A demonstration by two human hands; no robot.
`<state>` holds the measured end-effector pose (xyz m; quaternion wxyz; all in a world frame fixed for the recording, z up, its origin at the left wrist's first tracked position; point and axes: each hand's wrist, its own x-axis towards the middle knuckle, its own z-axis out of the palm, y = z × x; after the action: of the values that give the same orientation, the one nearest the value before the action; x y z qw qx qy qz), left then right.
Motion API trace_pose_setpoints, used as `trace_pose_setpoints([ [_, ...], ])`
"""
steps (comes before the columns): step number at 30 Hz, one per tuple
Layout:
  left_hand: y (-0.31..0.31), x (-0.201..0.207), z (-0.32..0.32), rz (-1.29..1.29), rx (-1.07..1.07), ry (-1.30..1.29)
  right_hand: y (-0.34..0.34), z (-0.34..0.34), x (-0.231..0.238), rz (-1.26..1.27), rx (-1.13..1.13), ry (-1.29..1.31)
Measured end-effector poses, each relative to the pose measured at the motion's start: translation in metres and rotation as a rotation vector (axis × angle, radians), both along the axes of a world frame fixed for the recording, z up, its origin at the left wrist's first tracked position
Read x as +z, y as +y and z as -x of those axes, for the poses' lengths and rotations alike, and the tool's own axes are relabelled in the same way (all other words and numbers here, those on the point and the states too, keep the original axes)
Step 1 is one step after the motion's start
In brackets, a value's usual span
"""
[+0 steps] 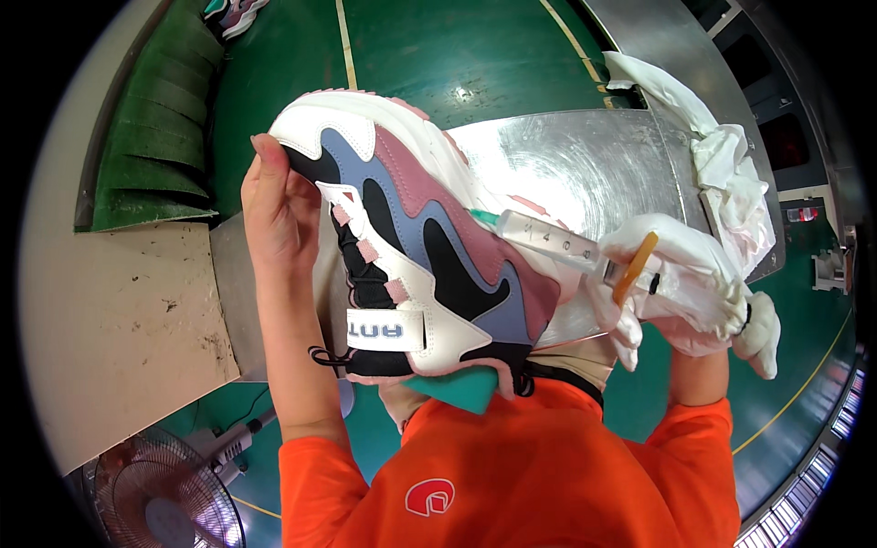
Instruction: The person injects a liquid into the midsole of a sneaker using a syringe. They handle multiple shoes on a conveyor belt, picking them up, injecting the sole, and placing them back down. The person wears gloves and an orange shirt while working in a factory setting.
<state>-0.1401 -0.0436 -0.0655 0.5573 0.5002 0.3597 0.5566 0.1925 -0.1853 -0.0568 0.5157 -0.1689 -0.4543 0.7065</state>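
Note:
A chunky sneaker [425,237] in white, mauve, blue and black is held up on its side, toe toward the upper left. My bare left hand [279,196] grips it around the toe, the thumb showing past the edge and the other fingers partly hidden. In my right hand [662,274], wrapped in a loose white glove, is a clear syringe [548,242] with a tan finger flange. Its green tip lies at the line between the mauve upper and the white sole; whether it touches cannot be made out. A teal piece [461,388] shows at the shoe's opening.
Beneath the shoe lies a shiny metal plate [585,155], with crumpled white cloth [731,183] at its right. A green conveyor belt [438,55] with yellow lines carries another shoe [242,16] near green flaps [155,128]. A fan [164,493] stands at lower left.

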Motion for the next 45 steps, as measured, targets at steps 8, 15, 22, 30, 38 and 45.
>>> trace_pose_setpoints([
  [8,-0.003,0.003,-0.006,-0.028,-0.001,0.066,-0.017,-0.013,0.013,0.050,0.014,0.027],
  [15,-0.009,0.008,-0.006,0.024,0.019,-0.031,-0.031,-0.030,0.018,0.242,0.057,-0.008],
  [22,-0.012,0.011,-0.011,0.082,0.104,-0.043,-0.041,-0.039,-0.006,0.159,0.075,0.104],
  [30,-0.005,0.010,-0.013,0.211,0.230,-0.031,-0.036,-0.027,-0.022,0.031,-0.057,0.180],
  [38,-0.008,0.019,-0.027,0.249,0.149,0.082,-0.040,-0.034,-0.034,0.195,-0.044,0.319],
  [45,-0.022,0.030,-0.044,0.354,0.028,0.032,-0.044,-0.036,-0.042,0.222,-0.033,0.306],
])
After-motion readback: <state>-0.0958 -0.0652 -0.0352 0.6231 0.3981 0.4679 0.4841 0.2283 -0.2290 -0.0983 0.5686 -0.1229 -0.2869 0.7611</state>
